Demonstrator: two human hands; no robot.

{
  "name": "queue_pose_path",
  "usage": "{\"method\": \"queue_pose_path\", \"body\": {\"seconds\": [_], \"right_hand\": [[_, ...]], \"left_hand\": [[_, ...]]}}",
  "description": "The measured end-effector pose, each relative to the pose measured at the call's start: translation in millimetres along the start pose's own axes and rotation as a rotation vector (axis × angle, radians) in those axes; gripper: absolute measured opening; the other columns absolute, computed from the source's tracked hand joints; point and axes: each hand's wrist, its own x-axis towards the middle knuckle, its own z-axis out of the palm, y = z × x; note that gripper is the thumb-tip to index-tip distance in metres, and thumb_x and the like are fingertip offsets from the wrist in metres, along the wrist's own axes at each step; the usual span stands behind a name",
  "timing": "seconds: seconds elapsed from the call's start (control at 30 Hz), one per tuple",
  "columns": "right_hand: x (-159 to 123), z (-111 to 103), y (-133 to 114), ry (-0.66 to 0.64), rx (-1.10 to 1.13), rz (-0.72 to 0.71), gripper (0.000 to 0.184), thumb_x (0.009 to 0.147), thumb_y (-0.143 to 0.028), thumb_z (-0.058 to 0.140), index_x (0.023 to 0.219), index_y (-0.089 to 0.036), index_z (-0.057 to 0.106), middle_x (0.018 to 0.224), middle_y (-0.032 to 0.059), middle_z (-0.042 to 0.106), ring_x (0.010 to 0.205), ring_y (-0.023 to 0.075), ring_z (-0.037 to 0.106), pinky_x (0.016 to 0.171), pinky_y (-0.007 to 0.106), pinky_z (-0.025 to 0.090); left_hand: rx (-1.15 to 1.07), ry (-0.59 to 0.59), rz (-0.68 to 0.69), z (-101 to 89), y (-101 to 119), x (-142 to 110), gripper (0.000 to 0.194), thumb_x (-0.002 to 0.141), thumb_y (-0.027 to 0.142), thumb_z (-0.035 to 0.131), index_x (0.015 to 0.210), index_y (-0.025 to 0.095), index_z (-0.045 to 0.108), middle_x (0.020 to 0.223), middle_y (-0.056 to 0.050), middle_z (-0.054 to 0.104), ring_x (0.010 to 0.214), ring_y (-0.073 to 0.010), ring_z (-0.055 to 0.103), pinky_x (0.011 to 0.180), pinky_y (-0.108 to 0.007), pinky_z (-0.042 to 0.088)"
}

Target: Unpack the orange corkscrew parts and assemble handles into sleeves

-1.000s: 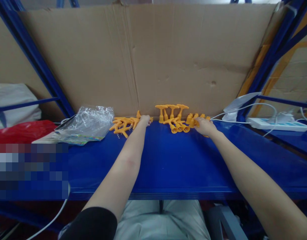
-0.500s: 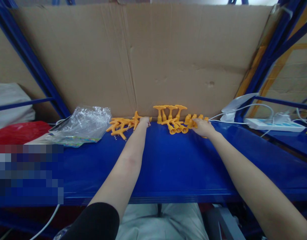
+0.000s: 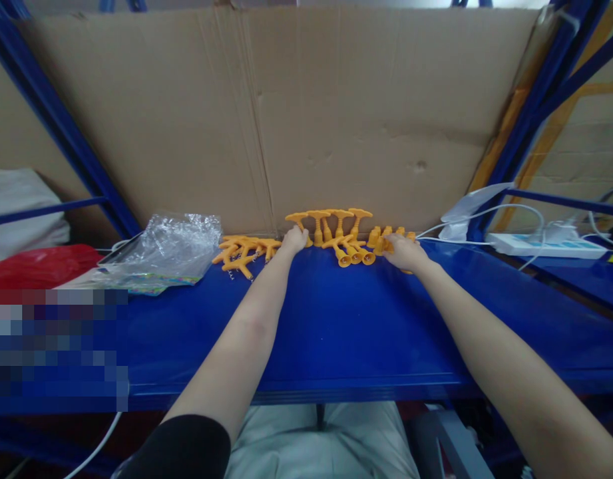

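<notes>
My left hand (image 3: 295,239) is closed around a yellow corkscrew (image 3: 297,217), which stands upright at the left end of a row of upright yellow corkscrews (image 3: 340,223). To the left lies a pile of yellow T-shaped corkscrew handles (image 3: 239,251) with bare metal spirals. Several yellow corkscrews (image 3: 355,255) lie in front of the row, their bell-shaped ends facing me. My right hand (image 3: 405,254) is at the right, its fingers curled over a group of small yellow bell-shaped bases (image 3: 379,241); the hand partly hides them.
A tall cardboard sheet (image 3: 356,120) stands behind the blue shelf (image 3: 331,326). Clear plastic bags (image 3: 174,249) and a red bag (image 3: 41,264) lie at the left. A white power strip (image 3: 546,245) with cables is at the right, beside a blue upright (image 3: 523,126).
My left hand has moved slightly right and up, bringing the corkscrew from a tilted pose near the pile to upright at the row's left end. My right hand has stayed about where it was.
</notes>
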Motion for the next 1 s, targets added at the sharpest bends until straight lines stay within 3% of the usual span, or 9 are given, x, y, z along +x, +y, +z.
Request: {"method": "queue_pose_path", "body": {"seconds": [0.37,0.6,0.87,1.0], "right_hand": [[-4,-7,-6,-0.026,-0.018,0.025,0.055,0.089,-0.027,0.044,0.141,-0.009,0.052,0.145,0.0214,0.052,0.132,0.0371,0.051,0.107,0.054,0.04],[1,0,-1,0.004,-0.019,0.0,0.055,0.087,-0.028,0.044,0.14,-0.013,0.053,0.144,0.0175,0.055,0.13,0.036,0.052,0.107,0.055,0.04],[2,0,1,0.003,-0.011,-0.017,0.054,0.087,-0.026,0.043,0.139,-0.013,0.054,0.145,0.018,0.054,0.131,0.0367,0.05,0.106,0.057,0.04],[1,-2,-1,-0.012,-0.016,-0.01,0.055,0.088,-0.025,0.042,0.139,-0.01,0.053,0.146,0.0201,0.051,0.132,0.0364,0.049,0.108,0.055,0.039]], "left_hand": [[0.047,-0.087,-0.011,-2.7,8,4,0.041,0.098,0.034,0.041,0.126,0.008,0.054,0.111,-0.023,0.072,0.091,-0.027,0.074,0.079,-0.033,0.055],[0.026,0.09,0.001,-5.4,13,-1,0.037,0.098,0.032,0.042,0.126,0.012,0.054,0.13,-0.023,0.063,0.12,-0.03,0.063,0.095,-0.036,0.05],[-0.062,0.141,-0.078,-12.1,12,-1,0.039,0.099,0.034,0.043,0.128,0.011,0.053,0.13,-0.024,0.064,0.12,-0.0314,0.063,0.094,-0.037,0.049],[-0.06,0.144,-0.1,-13.8,10,5,0.041,0.101,0.035,0.038,0.124,0.01,0.061,0.126,-0.023,0.067,0.121,-0.0309,0.063,0.094,-0.037,0.05]]}}
